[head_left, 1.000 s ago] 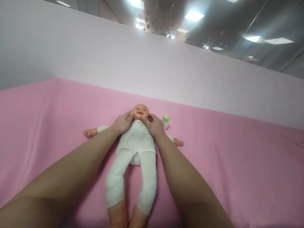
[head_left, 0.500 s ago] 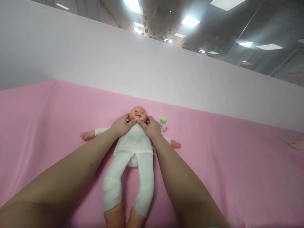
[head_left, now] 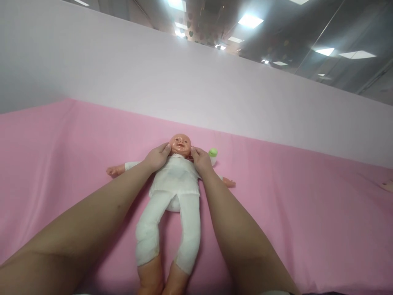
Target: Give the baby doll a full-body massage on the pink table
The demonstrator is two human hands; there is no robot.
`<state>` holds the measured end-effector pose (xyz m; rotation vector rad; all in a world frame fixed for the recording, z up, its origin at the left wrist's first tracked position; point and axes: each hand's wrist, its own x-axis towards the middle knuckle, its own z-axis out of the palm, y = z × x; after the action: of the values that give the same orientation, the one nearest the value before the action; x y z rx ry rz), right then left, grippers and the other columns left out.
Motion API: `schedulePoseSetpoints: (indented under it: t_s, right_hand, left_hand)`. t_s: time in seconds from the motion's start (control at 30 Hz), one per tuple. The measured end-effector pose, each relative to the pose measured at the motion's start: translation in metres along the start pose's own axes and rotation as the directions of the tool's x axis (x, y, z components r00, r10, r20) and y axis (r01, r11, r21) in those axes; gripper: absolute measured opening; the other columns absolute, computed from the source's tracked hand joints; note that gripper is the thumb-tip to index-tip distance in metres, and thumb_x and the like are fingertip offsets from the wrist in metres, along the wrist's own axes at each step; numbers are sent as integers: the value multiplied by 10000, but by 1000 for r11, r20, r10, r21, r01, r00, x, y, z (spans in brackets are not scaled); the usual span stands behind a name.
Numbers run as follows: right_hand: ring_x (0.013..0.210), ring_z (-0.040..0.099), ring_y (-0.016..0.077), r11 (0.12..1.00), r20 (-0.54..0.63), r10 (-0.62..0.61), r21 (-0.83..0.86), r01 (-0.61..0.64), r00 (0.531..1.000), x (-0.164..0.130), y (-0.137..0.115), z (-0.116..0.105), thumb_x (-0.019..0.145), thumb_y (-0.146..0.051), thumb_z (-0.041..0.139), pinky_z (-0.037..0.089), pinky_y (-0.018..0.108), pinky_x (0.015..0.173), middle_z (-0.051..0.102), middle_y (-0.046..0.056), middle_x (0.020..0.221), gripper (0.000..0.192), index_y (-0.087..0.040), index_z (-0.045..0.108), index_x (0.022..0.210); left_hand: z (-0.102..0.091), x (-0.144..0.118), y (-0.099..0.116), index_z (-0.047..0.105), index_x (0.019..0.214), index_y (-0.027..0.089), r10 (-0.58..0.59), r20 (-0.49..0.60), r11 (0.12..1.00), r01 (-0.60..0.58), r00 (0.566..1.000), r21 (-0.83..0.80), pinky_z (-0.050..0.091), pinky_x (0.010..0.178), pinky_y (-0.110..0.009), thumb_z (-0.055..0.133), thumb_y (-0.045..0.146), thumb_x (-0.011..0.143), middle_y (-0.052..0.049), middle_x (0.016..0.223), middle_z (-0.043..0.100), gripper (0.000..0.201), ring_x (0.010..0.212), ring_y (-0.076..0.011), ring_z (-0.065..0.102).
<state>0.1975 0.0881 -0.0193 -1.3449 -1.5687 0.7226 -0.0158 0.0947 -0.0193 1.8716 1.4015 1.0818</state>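
Observation:
A baby doll [head_left: 176, 174] in white cloth lies on its back, head away from me, arms spread and legs towards me. My left hand [head_left: 159, 157] is closed at the left side of the doll's head, its thumb by the cheek and ear. On the other side my right hand [head_left: 201, 159] grips the head in the same way, thumb at the ear. The fingers behind the head are partly hidden. Just right of my right hand stands a small bottle with a green cap [head_left: 213, 153], its lower part partly covered by that hand.
A pink cloth [head_left: 294, 217] covers the surface under the doll, with soft folds at both sides. Behind it rises a plain white wall panel [head_left: 184, 86]. Above the panel, glass [head_left: 282, 37] shows bright ceiling lights.
Both thumbs have moved apart, from below the doll's chin out to the sides of its head by the ears. The whole view has shifted slightly.

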Motion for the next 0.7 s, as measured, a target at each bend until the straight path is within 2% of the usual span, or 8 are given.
schedulePoseSetpoints:
  t_s: [0.07, 0.17, 0.3, 0.43, 0.53, 0.7]
  right_hand:
    - [1065, 688, 192, 998, -22, -5, -66, 3, 1000, -2, -4, 2, 929, -607, 533, 521, 329, 940, 731, 59, 1173, 494, -224, 665, 1212]
    - [1044, 690, 210, 982, -33, 3, -187, -9, 999, -6, -13, 4, 794, -651, 697, 523, 332, 925, 729, 68, 1153, 626, -230, 629, 1253]
    - [991, 696, 229, 959, -60, 5, -284, -22, 998, -9, -21, 7, 680, -703, 771, 523, 354, 913, 741, 59, 1068, 725, -238, 637, 1220]
    - [973, 704, 215, 963, -58, 10, -268, -25, 998, -9, -21, 6, 735, -634, 770, 518, 349, 930, 749, 49, 1078, 643, -253, 644, 1238]
    - [1038, 694, 220, 970, -44, -2, -242, -9, 999, -7, -17, 4, 784, -602, 735, 507, 355, 963, 743, 55, 1136, 608, -257, 648, 1278]
    - [1139, 661, 220, 988, -27, -16, -157, 12, 1000, -4, -9, 1, 854, -615, 632, 496, 362, 987, 705, 72, 1267, 592, -241, 649, 1312]
  left_hand:
    - [-2, -3, 4, 642, 1279, 255, 4, 39, 998, -6, 999, 59, 484, 975, -401, 352, 688, 940, -69, 1216, 724, 622, 1116, -293, 655]
    - [-4, -6, 10, 610, 1312, 277, -32, 62, 991, 23, 998, 132, 507, 893, -400, 491, 725, 860, -65, 1151, 743, 647, 1040, -312, 679]
    - [-2, -7, 10, 611, 1303, 278, -33, 28, 987, 28, 999, 156, 509, 851, -386, 563, 708, 824, -61, 1162, 739, 646, 1038, -316, 676]
    - [-1, -5, 8, 603, 1319, 261, -43, 13, 988, 41, 999, 151, 504, 873, -407, 548, 716, 834, -73, 1186, 733, 667, 1066, -324, 668]
    - [-3, -4, 6, 613, 1315, 259, -37, 20, 992, 34, 999, 122, 497, 911, -416, 510, 706, 862, -80, 1232, 720, 645, 1110, -326, 658]
    - [-2, 0, 1, 634, 1305, 231, -50, 19, 999, 50, 999, -21, 492, 967, -405, 518, 684, 856, -96, 1275, 705, 648, 1178, -317, 636]
